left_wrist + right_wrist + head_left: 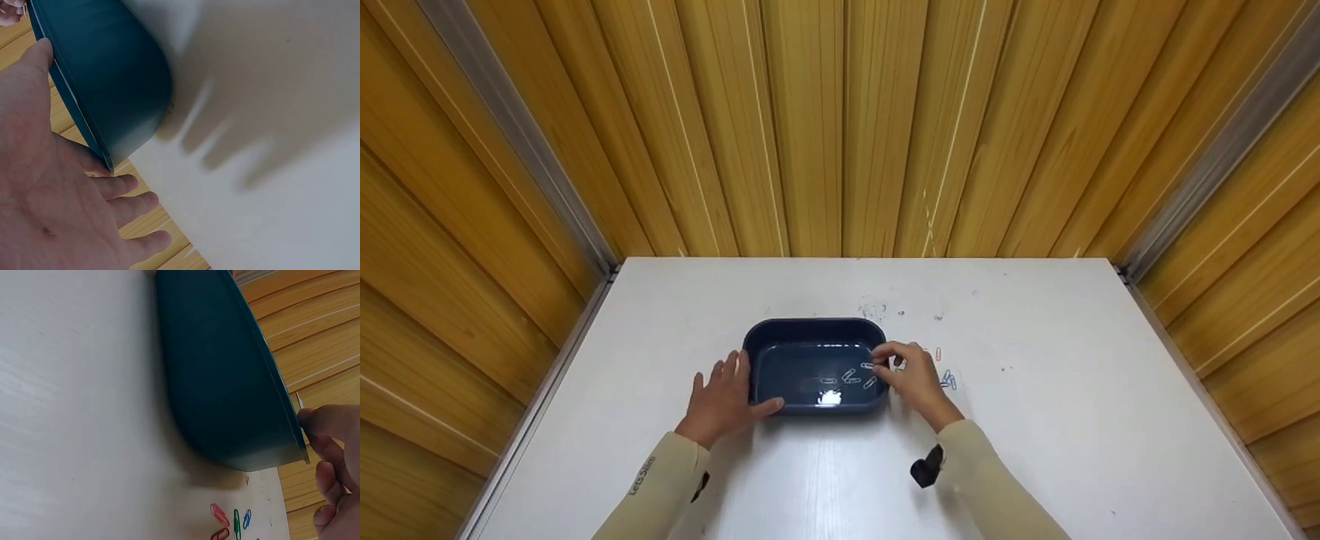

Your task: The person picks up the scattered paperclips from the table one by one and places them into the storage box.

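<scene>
A dark blue rectangular basin (pixel 810 409) with rounded corners sits on the white table. Several pale paper clips (pixel 850 375) lie on its floor, mostly in the right half. My left hand (pixel 722 401) rests against the basin's left side, fingers straight and spread, with the thumb on the near rim. Over the right rim, my right hand (pixel 913 379) pinches a white paper clip (pixel 299 400) between thumb and index finger. Its other fingers are curled loosely outside the wall.
Right of the basin lie more paper clips: a red one (pixel 938 353), blue ones (pixel 949 380) and a green one (pixel 237 524). The white table (pixel 1035 450) shows small dark marks near its far side. Wood-look panels (pixel 840 127) stand behind and on both sides.
</scene>
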`<state>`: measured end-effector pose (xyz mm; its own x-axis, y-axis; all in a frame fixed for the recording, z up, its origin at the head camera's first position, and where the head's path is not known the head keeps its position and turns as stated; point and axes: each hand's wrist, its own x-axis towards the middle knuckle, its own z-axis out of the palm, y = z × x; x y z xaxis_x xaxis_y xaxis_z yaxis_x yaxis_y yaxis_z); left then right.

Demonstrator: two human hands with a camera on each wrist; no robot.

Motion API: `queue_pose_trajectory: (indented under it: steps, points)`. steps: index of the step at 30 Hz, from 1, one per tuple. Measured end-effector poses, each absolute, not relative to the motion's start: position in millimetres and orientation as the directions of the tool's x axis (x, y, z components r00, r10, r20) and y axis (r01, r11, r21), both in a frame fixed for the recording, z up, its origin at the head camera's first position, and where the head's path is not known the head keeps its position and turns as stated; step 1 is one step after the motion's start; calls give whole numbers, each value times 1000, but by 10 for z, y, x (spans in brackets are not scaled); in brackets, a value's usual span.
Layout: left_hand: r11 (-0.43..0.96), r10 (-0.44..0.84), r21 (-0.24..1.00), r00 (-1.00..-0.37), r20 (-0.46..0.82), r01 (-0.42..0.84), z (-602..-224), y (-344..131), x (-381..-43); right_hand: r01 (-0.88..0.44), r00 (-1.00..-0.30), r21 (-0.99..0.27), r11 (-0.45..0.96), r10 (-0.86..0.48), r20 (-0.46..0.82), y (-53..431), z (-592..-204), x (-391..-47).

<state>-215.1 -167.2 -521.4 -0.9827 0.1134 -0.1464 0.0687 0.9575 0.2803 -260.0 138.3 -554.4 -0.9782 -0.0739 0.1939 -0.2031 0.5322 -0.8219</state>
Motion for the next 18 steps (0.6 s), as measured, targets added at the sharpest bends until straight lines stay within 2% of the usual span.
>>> queue_pose_trajectory:
  steps: [18]
  points:
    - [961, 119, 268, -981, -154, 75, -5230, -1685, -2174, -225, -969, -823, 521, -35, 243, 1538, -5566, -2607]
